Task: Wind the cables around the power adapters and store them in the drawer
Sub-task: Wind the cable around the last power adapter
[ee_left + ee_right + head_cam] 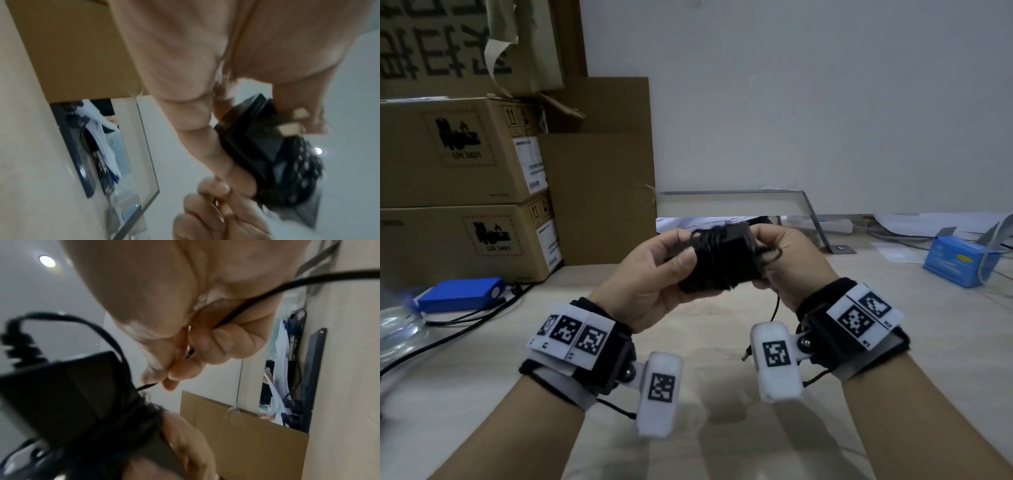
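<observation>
The fingers (681, 262) of the left hand (650, 274) are curled round a black power adapter (722, 263), thumb pressed on the near face over the wound turns of its thin black cable (709, 246). The fingers (216, 344) of the right hand (787, 263) are bent tight and pinch the cable's free run just beside the adapter's right end; the right wrist view shows the cord passing through the closed fist and out past the palm. Both hands hold the adapter in the air above the pale table (482, 377), in front of the chest. Several turns of cable already lie bundled round the middle of the adapter. A loose tail hangs below the right hand, and its barrel plug (745, 356) dangles beside the right wrist's white camera housing. On the table to the left lie a blue box (458, 294) and stacked cardboard cartons (465, 192); another blue box (959, 260) sits far right.
</observation>
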